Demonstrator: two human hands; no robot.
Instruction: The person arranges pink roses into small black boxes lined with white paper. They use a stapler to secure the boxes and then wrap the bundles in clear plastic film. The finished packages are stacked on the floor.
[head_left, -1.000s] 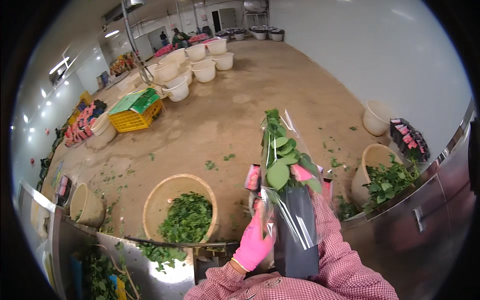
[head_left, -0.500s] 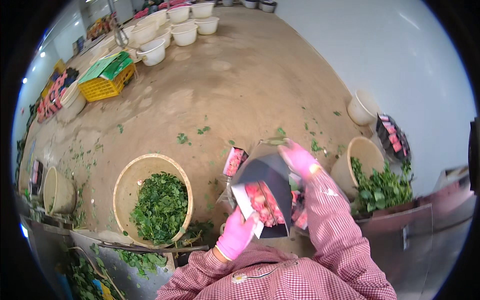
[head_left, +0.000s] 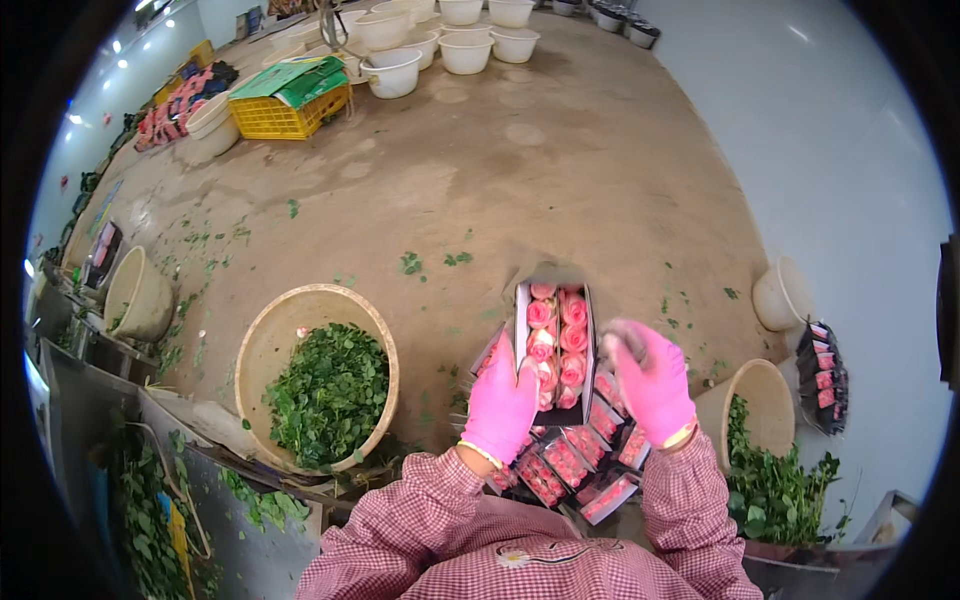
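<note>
A bouquet of pink roses in a dark wrapper with a white lining stands upright before me, its blooms facing up in two rows. My left hand, in a pink glove, grips the bouquet's left side, thumb near the blooms. Just off its right edge is my right hand, gloved in pink too. Its fingers are curled and their tips slightly blurred; whether anything small is in them cannot be made out. Beneath both hands, several more wrapped rose bouquets stand packed together.
To the left stands a large tub with green leaves inside. A tilted tub with leafy stems is at the right, near another rose bundle by the wall. Farther off are a yellow crate and several white tubs.
The bouquet has turned from tilted to upright, blooms now facing me. My right hand has left the wrapper's far end and come down to its right side. The view has shifted.
</note>
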